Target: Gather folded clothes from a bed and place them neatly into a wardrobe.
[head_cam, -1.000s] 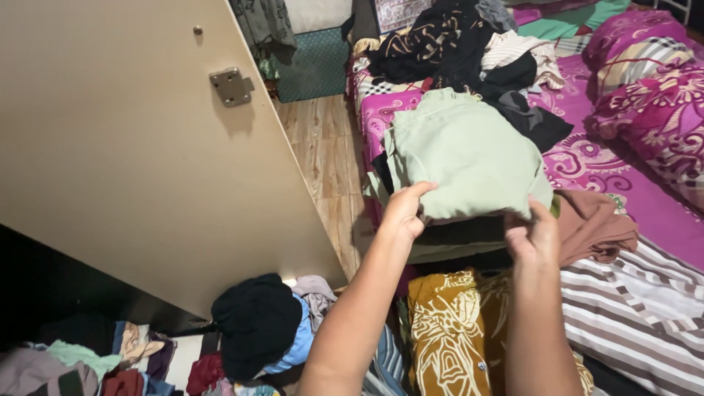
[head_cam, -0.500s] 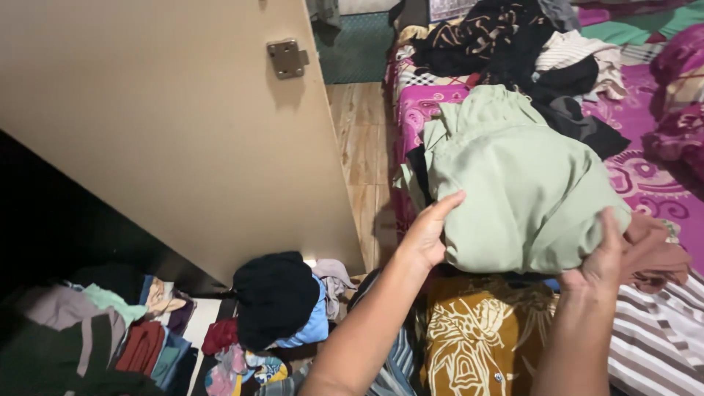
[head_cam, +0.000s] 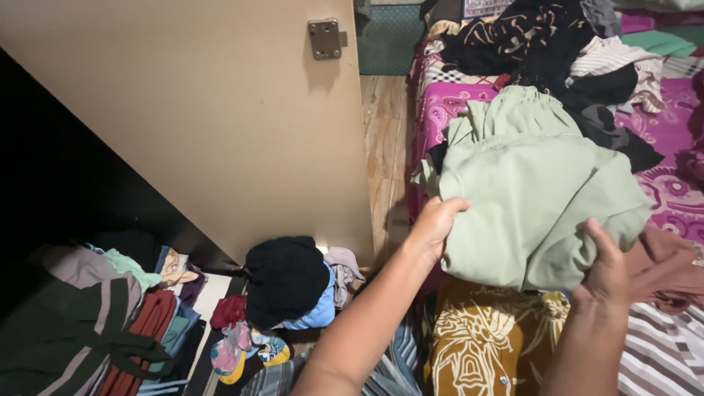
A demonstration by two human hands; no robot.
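A folded pale green garment (head_cam: 535, 198) is lifted off the bed between both hands. My left hand (head_cam: 434, 226) grips its left edge, fingers curled under the cloth. My right hand (head_cam: 607, 265) holds its lower right corner from beneath, thumb on top. Under the garment lie a mustard patterned cloth (head_cam: 484, 341), a brown cloth (head_cam: 671, 268) and a striped cloth (head_cam: 660, 352) on the bed with its magenta patterned sheet (head_cam: 447, 106).
An open beige wardrobe door (head_cam: 198, 125) with a metal latch plate (head_cam: 325, 38) stands at left. Stacked clothes (head_cam: 110, 323) fill the dark wardrobe shelf. A black and blue bundle (head_cam: 290, 282) lies below. Dark clothes (head_cam: 543, 44) pile up on the far bed; wooden floor (head_cam: 385, 139) runs between.
The green garment has been lifted and drawn nearer, both hands still on it. The view has swung left, showing more of the wardrobe shelf and its stacked clothes.
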